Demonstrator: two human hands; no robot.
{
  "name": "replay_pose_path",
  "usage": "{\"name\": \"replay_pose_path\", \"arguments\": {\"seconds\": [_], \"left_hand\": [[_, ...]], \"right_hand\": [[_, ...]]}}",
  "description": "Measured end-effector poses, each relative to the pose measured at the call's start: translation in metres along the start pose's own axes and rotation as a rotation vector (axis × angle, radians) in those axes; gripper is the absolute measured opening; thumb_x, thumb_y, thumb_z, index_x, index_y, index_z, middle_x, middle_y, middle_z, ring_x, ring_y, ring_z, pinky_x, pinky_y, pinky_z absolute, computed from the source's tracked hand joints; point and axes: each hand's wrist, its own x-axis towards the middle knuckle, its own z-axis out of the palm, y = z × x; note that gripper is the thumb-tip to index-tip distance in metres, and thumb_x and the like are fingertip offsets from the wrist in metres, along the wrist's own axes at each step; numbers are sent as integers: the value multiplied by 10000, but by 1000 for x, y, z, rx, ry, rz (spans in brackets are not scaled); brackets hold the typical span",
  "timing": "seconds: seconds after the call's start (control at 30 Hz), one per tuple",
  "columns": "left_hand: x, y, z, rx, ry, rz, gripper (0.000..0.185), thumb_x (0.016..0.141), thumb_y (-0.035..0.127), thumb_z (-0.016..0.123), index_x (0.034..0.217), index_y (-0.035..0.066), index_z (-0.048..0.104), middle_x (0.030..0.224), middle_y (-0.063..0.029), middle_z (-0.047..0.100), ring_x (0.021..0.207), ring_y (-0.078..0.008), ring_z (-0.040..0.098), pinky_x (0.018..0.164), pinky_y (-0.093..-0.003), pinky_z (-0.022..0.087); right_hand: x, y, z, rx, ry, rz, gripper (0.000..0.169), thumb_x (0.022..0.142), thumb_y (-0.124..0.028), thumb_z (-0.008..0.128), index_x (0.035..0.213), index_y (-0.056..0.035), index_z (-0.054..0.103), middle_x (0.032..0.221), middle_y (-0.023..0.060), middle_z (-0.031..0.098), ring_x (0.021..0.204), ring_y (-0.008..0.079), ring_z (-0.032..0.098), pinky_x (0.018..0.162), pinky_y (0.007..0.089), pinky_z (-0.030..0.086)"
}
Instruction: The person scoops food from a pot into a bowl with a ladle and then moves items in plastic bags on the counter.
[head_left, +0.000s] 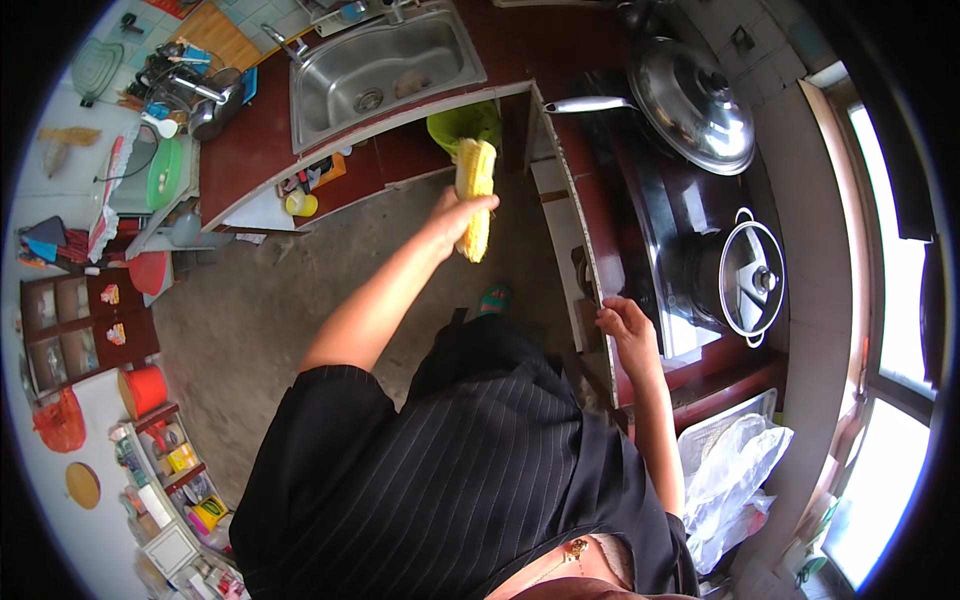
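Observation:
Out in front of me, my left hand (456, 219) grips a husked corn cob (476, 199). The cob stands roughly lengthwise in the view, with yellow kernels and a paler side. Beyond its far end, a green plastic bin (454, 127) sits under the counter; the cob overlaps its rim in the picture. My right hand (631, 324) is at the edge of the dark red stove counter (615, 247), its fingers loosely bent. No object shows in it, and whether it touches the edge is hard to tell.
A lidded pot (752, 277) and a lidded wok (694, 105) stand along the stove (649, 217). The steel sink (382, 67) is set in the far counter. At the lower right lies a clear plastic bag (727, 480). Shelves (169, 450) with packages line the left.

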Motion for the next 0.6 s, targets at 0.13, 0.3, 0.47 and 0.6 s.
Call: {"name": "replay_pose_path", "arguments": {"seconds": [0.13,0.3,0.47,0.6], "left_hand": [[68,18,-6,76,64,56,611,761,275,812,1206,5,493,996,-104,644,917,-193,642,751,-348,536],[233,19,-10,258,263,168,786,688,305,845,1209,-102,418,1058,-218,641,951,-301,671,808,-380,557],[370,81,16,608,414,119,933,672,405,836,1316,-89,376,1240,-318,559,1098,-407,622,956,-433,521],[450,111,47,839,520,9,925,671,508,812,1273,-41,374,1258,-245,523,1139,-346,582,955,-432,513]], "right_hand": [[8,41,-21,60,17,132,232,982,-151,592,1131,26,612,960,92,684,869,164,677,806,285,536],[9,78,-38,139,135,252,226,997,-165,577,1123,19,612,958,90,681,866,178,680,791,295,546],[-2,87,-41,154,398,413,223,986,-162,596,1133,5,620,922,70,688,793,124,644,682,251,498],[-9,88,-24,295,539,558,228,997,-164,587,1145,9,596,896,57,671,769,117,629,667,243,480]]}}
